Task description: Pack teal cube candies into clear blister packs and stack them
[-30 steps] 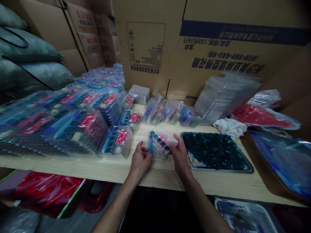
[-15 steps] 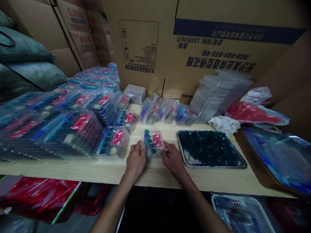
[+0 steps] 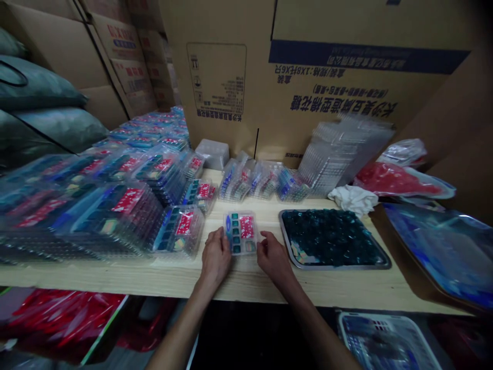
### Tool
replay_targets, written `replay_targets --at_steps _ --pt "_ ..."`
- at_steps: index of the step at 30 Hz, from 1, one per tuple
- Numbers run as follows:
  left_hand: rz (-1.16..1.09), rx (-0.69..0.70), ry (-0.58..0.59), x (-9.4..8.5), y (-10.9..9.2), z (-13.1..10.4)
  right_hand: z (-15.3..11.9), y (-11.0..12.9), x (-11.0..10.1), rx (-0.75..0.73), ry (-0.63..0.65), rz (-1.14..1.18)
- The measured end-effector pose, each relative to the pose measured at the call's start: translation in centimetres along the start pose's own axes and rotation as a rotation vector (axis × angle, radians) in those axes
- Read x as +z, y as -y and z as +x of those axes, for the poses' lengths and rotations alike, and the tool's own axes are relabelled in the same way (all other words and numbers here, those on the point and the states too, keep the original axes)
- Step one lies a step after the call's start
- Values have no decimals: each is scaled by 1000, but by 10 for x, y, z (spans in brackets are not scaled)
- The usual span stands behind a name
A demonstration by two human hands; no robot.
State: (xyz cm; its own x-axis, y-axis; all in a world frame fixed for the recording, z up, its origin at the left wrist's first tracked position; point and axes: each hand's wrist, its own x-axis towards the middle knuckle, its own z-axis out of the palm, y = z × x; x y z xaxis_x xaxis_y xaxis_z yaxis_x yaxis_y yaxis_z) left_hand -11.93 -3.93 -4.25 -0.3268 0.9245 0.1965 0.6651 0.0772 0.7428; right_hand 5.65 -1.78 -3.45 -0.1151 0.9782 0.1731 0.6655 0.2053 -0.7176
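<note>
Since a second ago, the dark green pieces [image 3: 236, 232] have gone from a slant under the right fingers to a straight column in the clear tray [image 3: 247, 213] between my hands. My left hand [image 3: 215, 254] rests its fingers along the tray's left edge; whether they grip it I can't tell from here. My right hand [image 3: 272, 256] has its fingers curled just beside the right edge; I can't make out contact. Between the fingertips, a red packet [image 3: 247, 226] lies right of the column. Left of the left fingers I see a stack of filled packs [image 3: 197, 235]; right of the right fingers, a metal tray [image 3: 342, 267]. Beyond the fingertips, more packs [image 3: 264, 180] lean in a row.
</note>
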Motion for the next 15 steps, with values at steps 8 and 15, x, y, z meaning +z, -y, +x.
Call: replay_targets --at_steps 8,15 --pt "-191 0 -99 3 -27 -20 9 -16 3 9 0 276" --pt "-216 94 -337 -57 -28 -20 16 42 9 -46 158 538"
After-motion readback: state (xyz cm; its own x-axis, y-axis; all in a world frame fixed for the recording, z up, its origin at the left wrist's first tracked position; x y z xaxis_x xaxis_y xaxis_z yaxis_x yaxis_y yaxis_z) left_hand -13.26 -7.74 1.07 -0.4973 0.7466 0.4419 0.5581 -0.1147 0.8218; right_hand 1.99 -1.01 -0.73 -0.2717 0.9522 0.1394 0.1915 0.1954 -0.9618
